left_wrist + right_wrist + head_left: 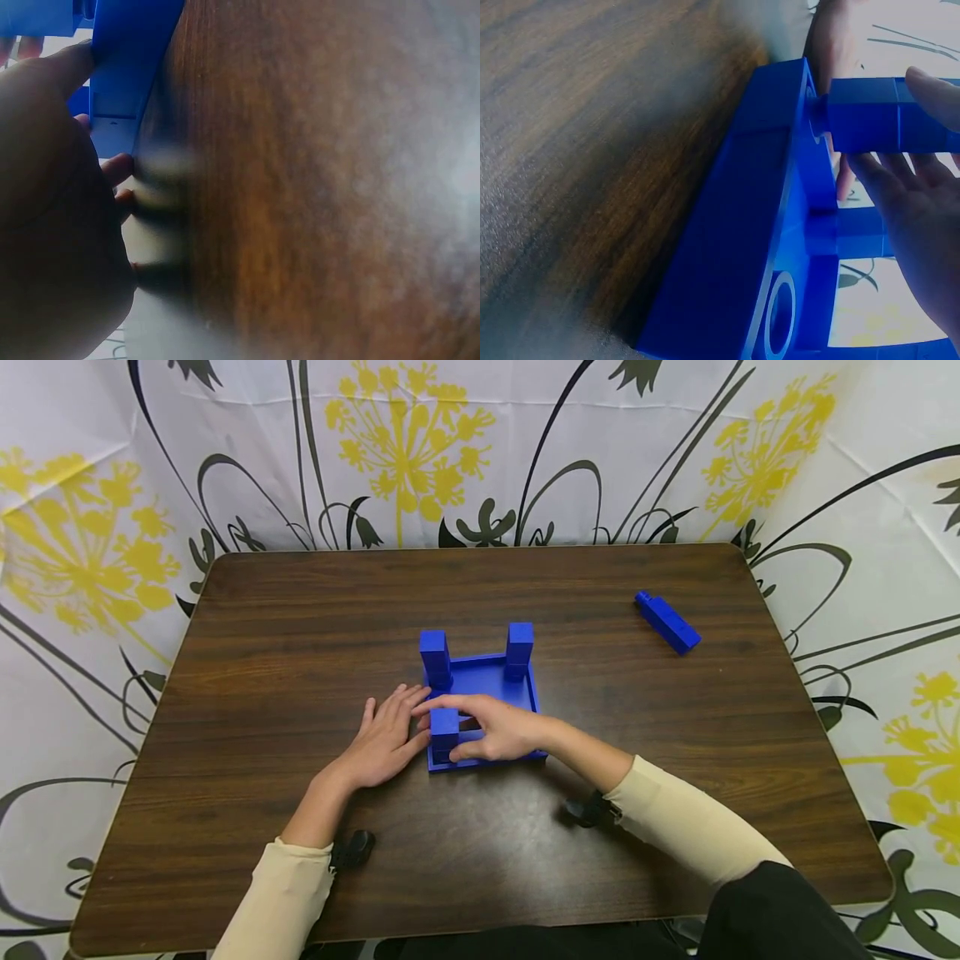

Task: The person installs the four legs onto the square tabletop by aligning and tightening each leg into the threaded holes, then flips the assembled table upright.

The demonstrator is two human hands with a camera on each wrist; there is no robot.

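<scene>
A blue square tray-like base (483,675) with a raised rim lies on the table. Two blue square legs stand upright at its far corners, the far left leg (435,653) and the far right leg (519,647). My right hand (508,727) grips a third blue leg (445,727) at the near left corner, thumb on one side and fingers on the other. In the right wrist view, its narrow peg (819,116) shows between leg and base. With fairly straight fingers, my left hand (384,739) touches the base's left side.
A loose blue leg (667,622) with a peg at one end lies at the table's far right. The base's near right corner has an open round socket (782,311). A patterned white cloth (480,452) hangs behind the brown wooden table (315,610).
</scene>
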